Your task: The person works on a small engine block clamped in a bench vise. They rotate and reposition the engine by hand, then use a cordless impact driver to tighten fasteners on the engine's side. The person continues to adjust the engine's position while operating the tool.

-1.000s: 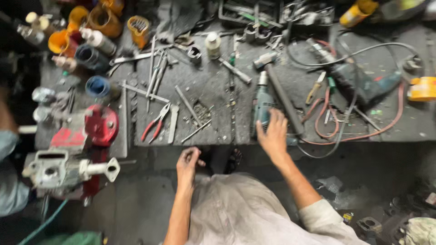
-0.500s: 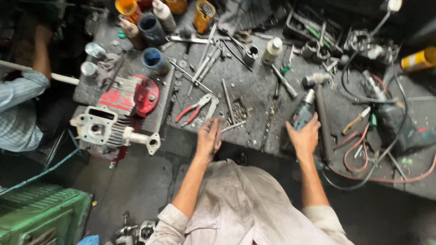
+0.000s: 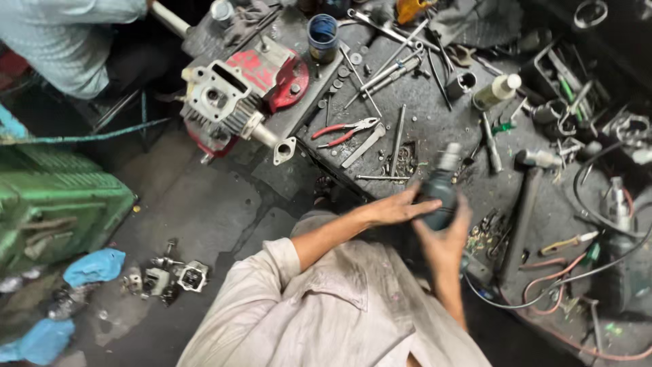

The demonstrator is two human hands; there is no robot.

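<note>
Head view: two hands, left hand (image 3: pixel 397 209) and right hand (image 3: pixel 445 238), fingers closed around one dark power tool (image 3: pixel 440 190)

Premises: a repair workshop for small engines. The grimy metal worktop (image 3: pixel 435 129) is strewn with red-handled pliers (image 3: pixel 345 129), loose rods, screwdrivers, washers and cables. A stripped engine block (image 3: pixel 227 102) sits at its corner. More engine parts (image 3: pixel 173 277) and blue rags (image 3: pixel 94 266) lie on the stained concrete floor (image 3: pixel 204 211).
</note>
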